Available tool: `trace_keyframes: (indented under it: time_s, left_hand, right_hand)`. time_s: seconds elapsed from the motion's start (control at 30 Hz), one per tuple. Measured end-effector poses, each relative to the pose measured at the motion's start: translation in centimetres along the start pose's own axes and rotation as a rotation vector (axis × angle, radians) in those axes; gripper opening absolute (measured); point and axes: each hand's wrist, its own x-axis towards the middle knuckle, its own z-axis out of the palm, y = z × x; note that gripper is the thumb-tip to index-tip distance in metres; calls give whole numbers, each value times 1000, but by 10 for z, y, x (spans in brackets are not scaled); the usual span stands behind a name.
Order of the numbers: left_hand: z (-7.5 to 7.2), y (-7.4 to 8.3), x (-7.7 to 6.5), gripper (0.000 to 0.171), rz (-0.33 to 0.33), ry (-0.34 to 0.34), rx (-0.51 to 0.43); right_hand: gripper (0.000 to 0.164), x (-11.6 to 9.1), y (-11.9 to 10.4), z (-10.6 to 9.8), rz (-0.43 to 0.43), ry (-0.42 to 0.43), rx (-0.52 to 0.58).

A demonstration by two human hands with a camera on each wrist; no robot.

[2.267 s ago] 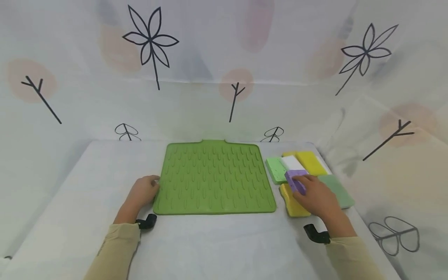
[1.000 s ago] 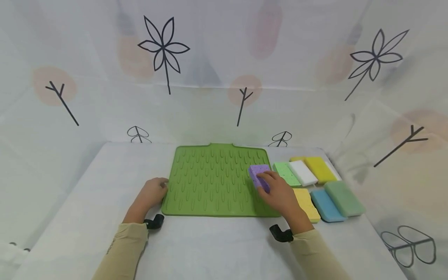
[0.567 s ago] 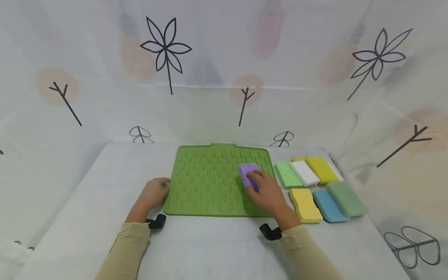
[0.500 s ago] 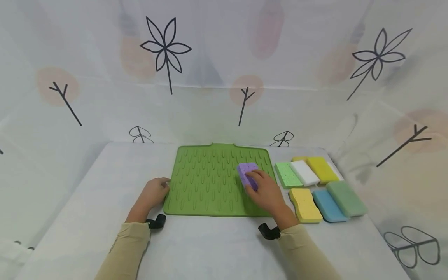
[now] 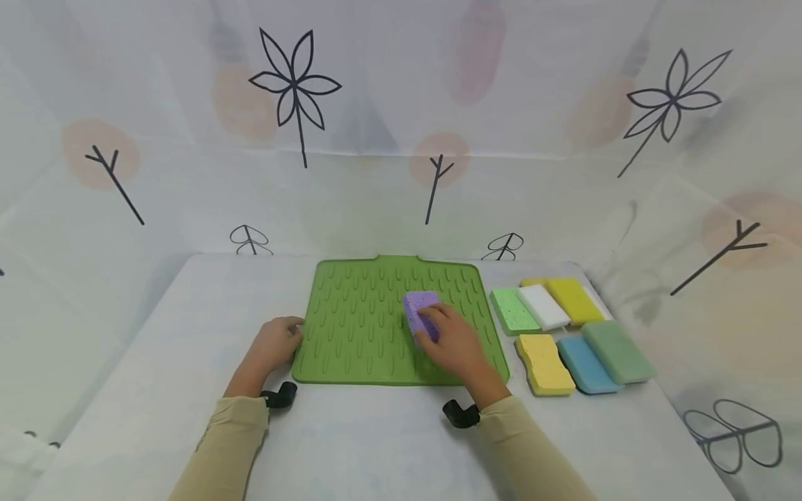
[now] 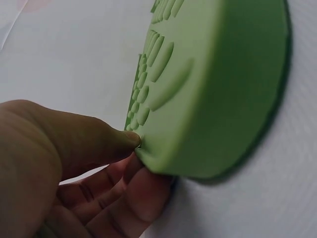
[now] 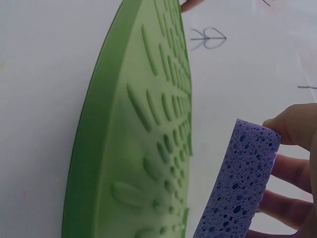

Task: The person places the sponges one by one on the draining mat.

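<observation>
A purple sponge (image 5: pixel 416 307) with many pores is held by my right hand (image 5: pixel 454 344) over the right half of a green ridged mat (image 5: pixel 357 327). In the right wrist view the thumb and fingers grip the sponge (image 7: pixel 240 178) along its side, and it hangs above the mat (image 7: pixel 158 129). At the mat's left edge is my left hand (image 5: pixel 274 344). The left wrist view shows its thumb (image 6: pixel 111 144) on the top of the mat's rim and its fingers below, pinching the edge.
Right of the mat lie several sponges: a light green one (image 5: pixel 514 311), a white one (image 5: pixel 544 307), yellow ones (image 5: pixel 575 301) at the back, a wavy yellow one (image 5: pixel 546 365), a blue one (image 5: pixel 589 365) and a grey-green one (image 5: pixel 617 351). A patterned cloth (image 5: pixel 351 195) hangs behind the table.
My right hand has lifted the purple sponge from the group on the right and carried it left over the mat. The left hand has stayed at the mat's edge.
</observation>
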Motion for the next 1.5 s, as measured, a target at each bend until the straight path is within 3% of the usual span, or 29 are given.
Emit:
trace_keyframes:
  time_s: [0.8,1.2,1.5]
  left_hand:
    - [0,-2,0,48,6,6,-51]
    - [-1,-2,-1,48,-19,-2,-58]
    - [-2,-3,1,49,10,12,-71]
  right_hand:
    - [41,6,-52,32,-33,-49,50]
    - [40,13,-64,46,-35,-35,66]
    - [39,18,-75,53,-1,-56,114]
